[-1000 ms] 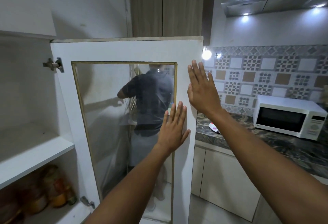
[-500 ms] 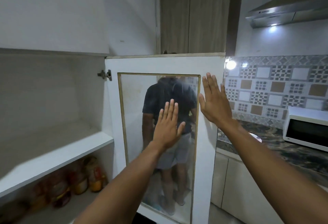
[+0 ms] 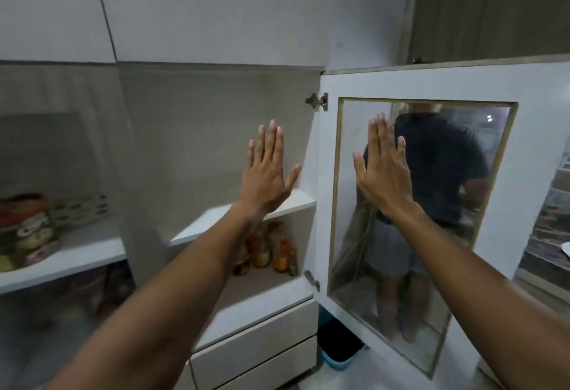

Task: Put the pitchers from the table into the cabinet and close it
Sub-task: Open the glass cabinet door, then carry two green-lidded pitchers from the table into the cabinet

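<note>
The white cabinet (image 3: 216, 220) stands open, with a bare upper shelf and bottles on the lower level. Its door (image 3: 327, 173), white with a glass panel, hangs open on the right, hinged at its left edge. My left hand (image 3: 268, 173) is raised flat with fingers spread in front of the open compartment, holding nothing. My right hand (image 3: 382, 170) is raised flat in front of the door's glass panel, also holding nothing; whether it touches the glass I cannot tell. No pitcher is in view.
Several sauce bottles (image 3: 268, 250) stand on the lower level. Colourful tins (image 3: 27, 232) sit on a shelf in the left compartment. White drawers (image 3: 256, 352) lie below. A blue bin (image 3: 339, 346) stands on the floor under the door. A person is reflected in the glass (image 3: 438, 173).
The view has swung left, so the door now sits at the right. My left hand has moved off the glass to the open compartment; my right hand has moved from the door's edge onto the glass.
</note>
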